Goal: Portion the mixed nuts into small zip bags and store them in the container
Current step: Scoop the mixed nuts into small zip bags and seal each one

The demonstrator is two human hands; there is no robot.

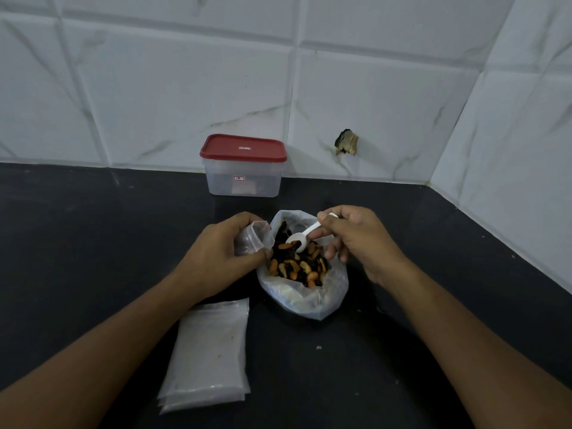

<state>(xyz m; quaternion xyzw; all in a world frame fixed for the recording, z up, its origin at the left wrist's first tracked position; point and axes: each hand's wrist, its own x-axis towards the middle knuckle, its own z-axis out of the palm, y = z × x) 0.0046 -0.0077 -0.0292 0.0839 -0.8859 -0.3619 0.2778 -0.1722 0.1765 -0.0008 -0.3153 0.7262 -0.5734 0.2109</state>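
A white tiled wall (185, 88) fills the upper half of the frame, and a black counter (93, 227) fills the lower half. Both bare forearms reach in from the bottom corners and meet at the centre.

A flat stack of empty bags (207, 354) lies at lower centre-left, partly under the left forearm. Just right of it an open plastic sack (309, 295) sits on the counter, with the nuts (297, 267) showing in its mouth. The container (244, 178) stands against the wall at upper centre, well apart from the hands, with its red lid (243, 148) on.

The left hand (223, 252) is knuckles up, fingers and thumb curled round a small zip bag (250, 239), gripping it at the sack's left edge with its mouth towards the nuts. The right hand (359, 239) pinches the handle of a white spoon (301, 236) between thumb and fingers, its other fingers loosely curled over the sack. The spoon's bowl tilts down onto the nuts.
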